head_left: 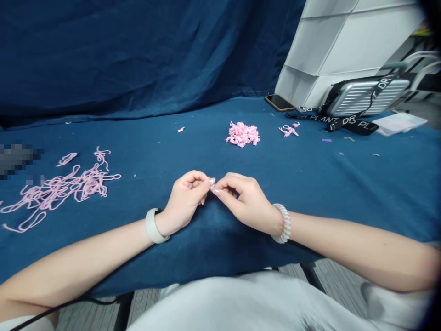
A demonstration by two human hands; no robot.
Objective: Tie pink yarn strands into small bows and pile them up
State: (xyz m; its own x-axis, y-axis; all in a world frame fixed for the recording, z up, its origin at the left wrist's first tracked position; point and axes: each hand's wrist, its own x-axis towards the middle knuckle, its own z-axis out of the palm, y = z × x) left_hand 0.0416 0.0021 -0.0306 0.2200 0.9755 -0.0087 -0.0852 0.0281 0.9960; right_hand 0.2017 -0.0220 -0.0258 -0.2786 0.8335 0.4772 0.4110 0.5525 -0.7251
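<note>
Front edge of the blue cloth (155, 147) sits low in frame, and you've got a stretch of it up to the pink pile (242, 134) above center. Your left hand (188, 195) and right hand (243, 195) are both pinched closed mid-frame, tiny pink piece (212, 187) right between their fingertips.

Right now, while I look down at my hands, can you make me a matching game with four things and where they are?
Things
1. Loose tangle of lilac yarn
2. Heap of small curly pink pieces
3. Tiny pinkish piece
4. Ridged silver case

Places
A. Pinched between the left hand and the right hand
B. At the far right, crossed by a black lettered strap
C. Spread out on the left side
D. Beyond the hands, near the middle

Pairs: 1-C, 2-D, 3-A, 4-B
</note>
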